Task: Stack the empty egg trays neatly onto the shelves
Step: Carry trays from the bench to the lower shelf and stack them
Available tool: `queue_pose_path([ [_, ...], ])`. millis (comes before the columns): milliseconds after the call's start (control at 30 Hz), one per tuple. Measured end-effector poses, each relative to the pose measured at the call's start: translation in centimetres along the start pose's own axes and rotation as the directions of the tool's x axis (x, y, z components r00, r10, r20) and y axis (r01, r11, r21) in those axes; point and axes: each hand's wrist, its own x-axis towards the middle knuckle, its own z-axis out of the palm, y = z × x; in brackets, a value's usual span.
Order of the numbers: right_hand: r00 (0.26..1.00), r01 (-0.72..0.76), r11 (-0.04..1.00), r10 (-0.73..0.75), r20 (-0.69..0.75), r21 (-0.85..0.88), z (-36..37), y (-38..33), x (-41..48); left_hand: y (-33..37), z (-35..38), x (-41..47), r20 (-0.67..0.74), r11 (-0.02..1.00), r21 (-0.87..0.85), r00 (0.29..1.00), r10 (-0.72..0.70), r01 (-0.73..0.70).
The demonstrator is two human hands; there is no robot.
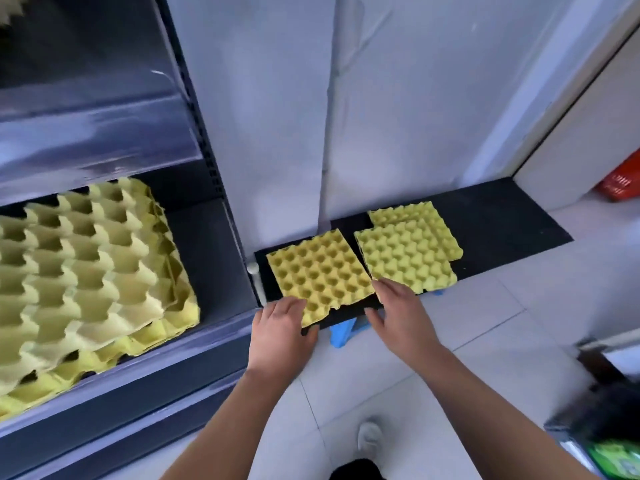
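Near tray point(320, 271): yellow moulded pulp, matte and fibrous, square, with a grid of round cups and raised peaks and a ragged front edge. It lies flat on the black board point(502, 216), rotated a bit clockwise.

Left hand point(282, 327): palm down on the tray's near-left corner, fingers lying over the top, thumb tucked at the front edge. It's a narrow pinch on that corner.

Right hand point(398, 313): palm down, fingers nearly straight, tips touching the near-right corner, thumb splayed wide toward the left hand. No closure visible, just contact. Both forearms are extended forward, roughly parallel.

Just right of the right fingertips is the second tray point(405, 258), same pulp but a paler green-yellow, its edge almost touching the held one. It sits on top of a third tray point(415, 216), which is offset away from the hands.

Below and between the hands, a blue stool point(341, 336) made of plastic shows under the board edge.

Well left of the left hand is a dark metal shelf point(214, 271) with a stack point(86, 271) of the same trays, nested but skewed, with edges fanned out.

The floor point(485, 323) is glossy white tile. A white shoe point(370, 436) sits under the forearms, and there's a red crate point(623, 183) far right.
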Motion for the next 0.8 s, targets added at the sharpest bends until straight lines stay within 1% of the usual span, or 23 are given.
queue_pose_path([
  [100,0.997,-0.028,1.000,0.027,0.073,0.011,0.3,5.1,2.0,2.5,3.9,2.7,0.079,0.995,-0.013,0.992,-0.102,0.103],
  [200,0.988,-0.015,1.000,0.012,0.153,0.018,1.1,9.2,4.2,3.8,7.5,5.1,0.138,0.977,-0.017,0.969,-0.207,0.211],
  [433,0.949,-0.005,1.000,-0.001,0.314,0.019,5.8,15.4,10.5,2.9,13.8,10.6,0.240,0.913,0.004,0.886,-0.397,0.408],
  [567,0.917,-0.016,1.000,0.020,0.399,-0.013,9.6,17.7,14.2,0.3,17.0,14.0,0.318,0.864,0.047,0.812,-0.489,0.501],
  [667,0.887,-0.038,0.999,0.047,0.460,-0.029,12.4,18.7,16.6,-2.0,19.4,16.2,0.373,0.834,0.090,0.758,-0.535,0.544],
  [800,0.852,-0.078,0.997,0.078,0.518,-0.022,16.3,19.7,19.5,-5.2,22.4,18.5,0.419,0.759,0.071,0.672,-0.611,0.647],
])
